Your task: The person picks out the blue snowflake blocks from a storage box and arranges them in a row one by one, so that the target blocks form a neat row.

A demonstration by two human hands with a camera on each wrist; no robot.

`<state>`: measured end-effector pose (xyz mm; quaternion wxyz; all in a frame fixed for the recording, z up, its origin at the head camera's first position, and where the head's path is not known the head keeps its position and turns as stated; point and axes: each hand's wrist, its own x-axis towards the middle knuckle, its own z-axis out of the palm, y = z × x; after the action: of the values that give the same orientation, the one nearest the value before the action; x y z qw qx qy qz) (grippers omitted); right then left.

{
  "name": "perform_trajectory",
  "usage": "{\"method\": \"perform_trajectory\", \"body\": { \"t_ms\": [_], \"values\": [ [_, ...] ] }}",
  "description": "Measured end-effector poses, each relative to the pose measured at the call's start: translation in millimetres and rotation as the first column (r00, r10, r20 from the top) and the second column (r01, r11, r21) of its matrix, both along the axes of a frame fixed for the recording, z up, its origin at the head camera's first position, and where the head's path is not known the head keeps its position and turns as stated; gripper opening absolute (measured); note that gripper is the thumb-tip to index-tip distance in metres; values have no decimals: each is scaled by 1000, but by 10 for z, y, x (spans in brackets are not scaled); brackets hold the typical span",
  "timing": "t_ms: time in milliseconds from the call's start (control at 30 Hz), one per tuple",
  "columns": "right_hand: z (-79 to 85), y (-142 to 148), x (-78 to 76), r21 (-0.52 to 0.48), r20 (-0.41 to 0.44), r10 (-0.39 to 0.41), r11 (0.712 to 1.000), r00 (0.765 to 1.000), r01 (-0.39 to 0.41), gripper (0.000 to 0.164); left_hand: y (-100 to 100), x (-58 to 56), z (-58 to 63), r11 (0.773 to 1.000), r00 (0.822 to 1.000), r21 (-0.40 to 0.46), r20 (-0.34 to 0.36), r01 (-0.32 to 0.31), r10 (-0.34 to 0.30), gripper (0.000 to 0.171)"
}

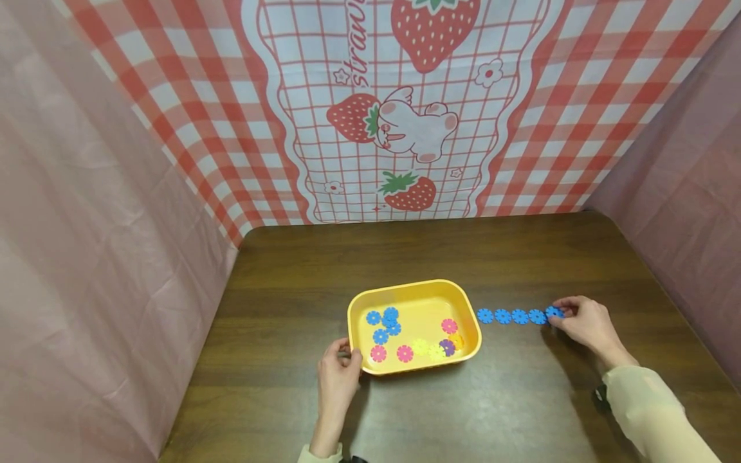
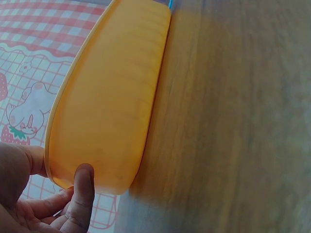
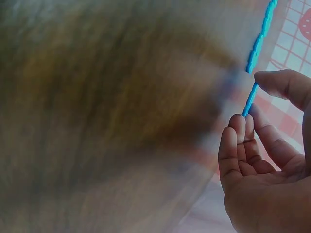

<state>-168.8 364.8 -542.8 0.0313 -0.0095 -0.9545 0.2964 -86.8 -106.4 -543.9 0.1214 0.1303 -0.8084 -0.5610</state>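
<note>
My left hand [image 1: 337,379] holds the front-left corner of a yellow plastic basin [image 1: 425,319], thumb at the rim and fingers against the outer wall in the left wrist view. Inside lie several blue snowflake discs [image 1: 380,336], plus pink discs [image 1: 404,354], pale yellow discs [image 1: 420,347], a purple disc [image 1: 446,348] and an orange one [image 1: 457,341]. Right of the basin, blue snowflake discs [image 1: 520,316] form a straight row on the table. At its right end my right hand [image 1: 589,326] pinches another blue snowflake disc [image 3: 250,99] by its edges, between thumb and fingers.
The dark wooden table [image 1: 278,308] carries the basin and the row. A red-and-white checked strawberry cloth [image 1: 498,180] hangs behind its far edge. Pink curtains [image 1: 116,257] close in both sides.
</note>
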Motion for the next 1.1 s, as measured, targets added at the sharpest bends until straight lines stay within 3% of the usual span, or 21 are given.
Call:
{"method": "perform_trajectory", "body": {
  "t_ms": [533, 800, 1100],
  "values": [
    [-48, 11, 18, 21, -27, 7, 1000, 1000, -6, 35, 1, -10, 2, 1000, 999, 2, 38, -7, 7, 23],
    [-50, 36, 18, 21, 0, 16, 1000, 1000, -16, 39, 0, -4, 12, 1000, 999, 2, 50, -10, 10, 23],
    [-78, 30, 50, 22, -40, -22, 1000, 999, 23, 35, -2, 0, 13, 1000, 999, 5, 38, -6, 6, 22]
  ]
}}
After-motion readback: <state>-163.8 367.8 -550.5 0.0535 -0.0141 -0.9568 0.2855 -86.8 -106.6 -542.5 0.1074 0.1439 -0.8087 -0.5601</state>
